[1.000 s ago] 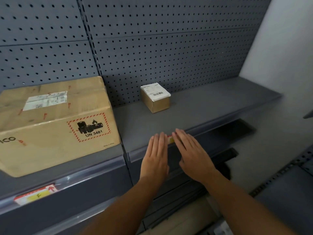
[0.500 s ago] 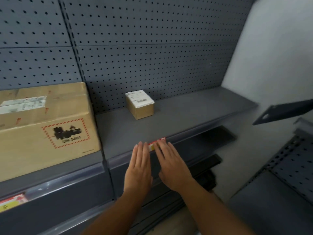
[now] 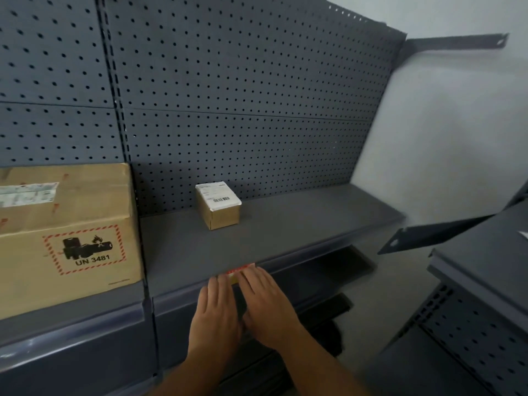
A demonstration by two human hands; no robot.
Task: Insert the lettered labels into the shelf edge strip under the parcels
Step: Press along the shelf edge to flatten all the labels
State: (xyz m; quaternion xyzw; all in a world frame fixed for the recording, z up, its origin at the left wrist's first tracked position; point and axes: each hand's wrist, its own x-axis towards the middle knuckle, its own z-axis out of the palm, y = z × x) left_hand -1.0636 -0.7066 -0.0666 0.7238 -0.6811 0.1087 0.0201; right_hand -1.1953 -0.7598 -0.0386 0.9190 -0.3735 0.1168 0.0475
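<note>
— Between the fingertips of the two hands, what shows?

— A red-and-yellow label (image 3: pixel 239 272) sits in the shelf edge strip (image 3: pixel 300 260), at the front lip of the shelf (image 3: pixel 285 224). Only a small part of it shows; its letter cannot be read.

— How do the hands lie?

— Both are flat, fingers straight and close together, palms toward the strip. The left hand (image 3: pixel 216 312) presses just left of the label, the right hand (image 3: pixel 270 300) just right of it and over its lower edge. Neither is curled around anything; they touch each other near the thumbs.

— And beyond the fingertips?

— A small parcel (image 3: pixel 219 206) with a white barcode sticker stands farther back on the shelf, close to the perforated back panel (image 3: pixel 243 110). Well to the left of the left hand, on the neighbouring shelf bay, rests a large carton (image 3: pixel 65 232) marked UN 3481. To the right of the right hand, a dark bracket (image 3: pixel 423 234) juts out from another shelving unit (image 3: pixel 485 270).
</note>
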